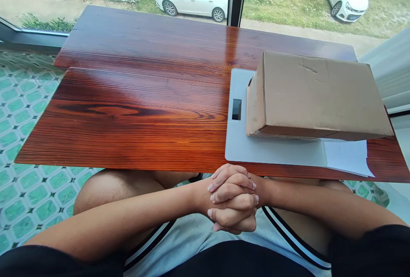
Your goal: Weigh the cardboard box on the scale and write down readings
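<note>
the left hand (224, 191) and the right hand (238, 208) are seen clasped together, fingers interlaced, just below the near edge of the table (134, 110), over the lap. nothing is held in either hand; each is closed only on the other. nearest to them, at the near right part of the table, a grey scale (256, 149) is laid flat, its small dark window turned toward the left edge. a closed cardboard box (317, 93) is set on the scale, overhanging it toward the right edge. a white sheet of paper (347, 157) is tucked under the box at the near right corner, touching the scale.
</note>
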Tool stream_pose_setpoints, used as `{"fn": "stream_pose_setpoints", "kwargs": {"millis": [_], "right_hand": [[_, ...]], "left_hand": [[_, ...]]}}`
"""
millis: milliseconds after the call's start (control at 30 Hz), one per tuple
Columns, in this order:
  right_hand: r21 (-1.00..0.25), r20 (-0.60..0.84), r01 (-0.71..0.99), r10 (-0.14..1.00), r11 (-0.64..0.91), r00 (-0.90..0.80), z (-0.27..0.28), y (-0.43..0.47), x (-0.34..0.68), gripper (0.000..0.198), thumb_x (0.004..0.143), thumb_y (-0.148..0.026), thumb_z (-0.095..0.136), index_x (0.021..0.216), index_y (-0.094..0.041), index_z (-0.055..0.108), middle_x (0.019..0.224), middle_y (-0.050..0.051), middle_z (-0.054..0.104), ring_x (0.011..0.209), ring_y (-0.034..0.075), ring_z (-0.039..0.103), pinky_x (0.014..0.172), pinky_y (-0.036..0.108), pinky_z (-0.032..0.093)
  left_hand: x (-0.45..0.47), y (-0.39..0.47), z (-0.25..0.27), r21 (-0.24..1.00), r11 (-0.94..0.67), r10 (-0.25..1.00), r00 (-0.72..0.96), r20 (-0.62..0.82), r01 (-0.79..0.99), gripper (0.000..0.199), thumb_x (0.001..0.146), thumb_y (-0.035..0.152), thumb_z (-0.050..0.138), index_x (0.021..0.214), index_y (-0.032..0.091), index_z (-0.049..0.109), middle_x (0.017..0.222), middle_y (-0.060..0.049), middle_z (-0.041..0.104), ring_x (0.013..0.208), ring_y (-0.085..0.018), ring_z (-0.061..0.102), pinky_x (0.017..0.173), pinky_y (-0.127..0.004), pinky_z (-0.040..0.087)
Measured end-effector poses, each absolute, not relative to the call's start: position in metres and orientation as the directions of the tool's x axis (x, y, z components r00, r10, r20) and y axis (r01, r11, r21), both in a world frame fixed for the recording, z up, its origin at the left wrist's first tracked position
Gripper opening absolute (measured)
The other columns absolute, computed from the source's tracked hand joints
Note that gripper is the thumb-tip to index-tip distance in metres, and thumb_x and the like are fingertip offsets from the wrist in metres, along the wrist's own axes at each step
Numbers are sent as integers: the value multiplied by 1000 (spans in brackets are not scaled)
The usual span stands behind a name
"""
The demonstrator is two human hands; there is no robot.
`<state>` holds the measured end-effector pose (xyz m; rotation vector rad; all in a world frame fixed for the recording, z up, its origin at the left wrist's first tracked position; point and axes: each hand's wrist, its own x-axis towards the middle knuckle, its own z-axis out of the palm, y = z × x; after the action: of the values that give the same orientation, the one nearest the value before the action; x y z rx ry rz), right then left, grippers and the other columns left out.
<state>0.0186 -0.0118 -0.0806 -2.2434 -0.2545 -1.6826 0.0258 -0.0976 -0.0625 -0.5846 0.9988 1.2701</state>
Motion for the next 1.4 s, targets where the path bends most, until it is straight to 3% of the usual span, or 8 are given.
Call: {"fn": "stream_pose_setpoints", "kwargs": {"millis": [200, 500, 600, 700, 833, 1000, 1167, 1400], "right_hand": [[-116, 966, 437, 2, -892, 260, -73, -20, 28, 18, 74, -27, 74, 81, -28, 58, 69, 1, 46, 53, 15, 53, 33, 21, 43], [40, 948, 285, 127, -958, 293, -74, -25, 16, 15, 73, -28, 77, 82, -25, 64, 74, 3, 57, 61, 18, 59, 44, 29, 54], [146, 936, 225, 208, -963, 284, -77, -27, 14, 13, 77, -30, 75, 84, -22, 67, 75, 4, 62, 62, 19, 60, 43, 29, 53], [154, 936, 232, 217, -960, 277, -77, -28, 13, 9, 80, -29, 72, 83, -21, 68, 78, 5, 63, 62, 18, 61, 44, 29, 54], [106, 931, 221, 175, -969, 321, -77, -23, 9, 5, 81, -26, 71, 81, -22, 67, 82, 5, 62, 70, 19, 64, 50, 30, 59], [-6, 922, 293, 108, -956, 371, -81, -19, 6, 8, 85, -18, 63, 80, -24, 65, 81, 3, 59, 70, 16, 63, 59, 31, 62], [70, 919, 201, 142, -977, 369, -79, -20, 5, 4, 82, -22, 68, 85, -25, 66, 82, 4, 63, 67, 19, 63, 55, 37, 61], [106, 913, 151, 157, -983, 376, -86, -25, 2, 4, 85, -26, 68, 88, -24, 68, 88, 4, 66, 73, 20, 66, 57, 36, 62]], "left_hand": [[39, -92, -60, 310, 176, 377, -227, -898, -934, 35, 72, 34, 84, 50, 27, 58, 46, 9, 27, 30, -5, 15, 26, -16, 25], [49, -100, -66, 673, 357, 315, -595, -739, -647, 41, 74, 47, 79, 48, 29, 53, 49, 7, 20, 32, -9, 22, 27, -19, 27], [76, -85, -66, 742, 472, 88, -813, -576, -476, 42, 72, 51, 77, 48, 30, 50, 51, 3, 27, 41, -16, 47, 33, -22, 39], [110, -47, -64, 680, 611, -303, -913, -273, -406, 42, 71, 52, 74, 50, 28, 48, 63, -3, 43, 81, -29, 69, 48, -28, 55], [131, 3, -61, 726, 569, -621, -781, 71, -386, 24, 82, 50, 62, 69, 30, 62, 100, -7, 64, 128, -35, 59, 77, -36, 62], [126, 15, -61, 776, 492, -680, -731, 60, -394, 19, 78, 51, 67, 83, 33, 69, 103, -5, 66, 125, -35, 61, 77, -36, 63], [127, 13, -64, 756, 463, -704, -711, -4, -463, 20, 74, 51, 72, 81, 33, 71, 91, -5, 65, 118, -36, 65, 67, -34, 64], [129, -9, -74, 654, 708, -534, -808, 248, -267, 14, 83, 45, 63, 89, 36, 73, 110, -3, 67, 116, -35, 68, 102, -49, 54]]}}
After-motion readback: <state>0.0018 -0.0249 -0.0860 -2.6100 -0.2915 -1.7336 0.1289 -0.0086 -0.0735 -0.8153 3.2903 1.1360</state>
